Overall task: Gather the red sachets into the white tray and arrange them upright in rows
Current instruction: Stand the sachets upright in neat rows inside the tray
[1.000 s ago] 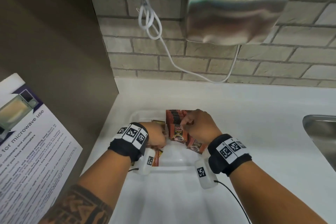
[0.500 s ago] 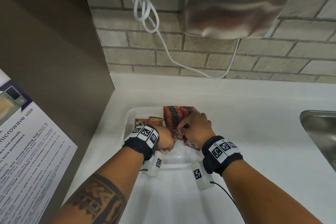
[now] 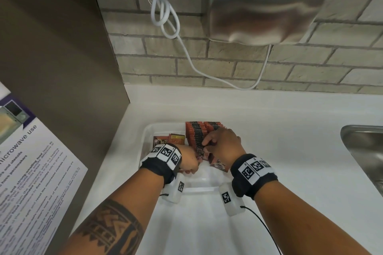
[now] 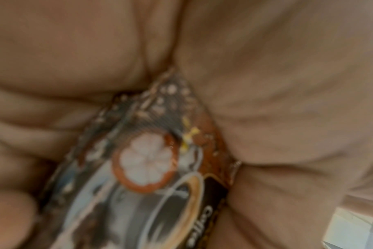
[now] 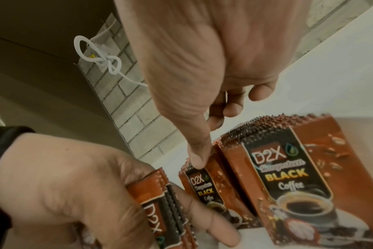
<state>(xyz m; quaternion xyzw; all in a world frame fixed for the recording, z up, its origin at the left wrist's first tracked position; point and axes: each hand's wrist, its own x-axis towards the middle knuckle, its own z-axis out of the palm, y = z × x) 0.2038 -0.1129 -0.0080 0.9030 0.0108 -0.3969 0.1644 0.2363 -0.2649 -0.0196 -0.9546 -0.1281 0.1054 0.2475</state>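
Since the earlier frames both my hands sit deeper in the white tray (image 3: 148, 130), at frame centre. My left hand (image 3: 187, 160) is curled around a small stack of red sachets (image 5: 160, 200). My right hand (image 3: 222, 146) pinches the top edge of one upright sachet (image 5: 204, 185) at the front of the standing rows (image 3: 202, 133). Tray's near part is bare; brown panel (image 3: 62, 58) close at left, sink (image 3: 364, 151) at right. Labels: "D2X", "BLACK Coffee"; dryer (image 3: 267, 4) reads "AIKE"; poster (image 3: 31, 161) "microwave use".
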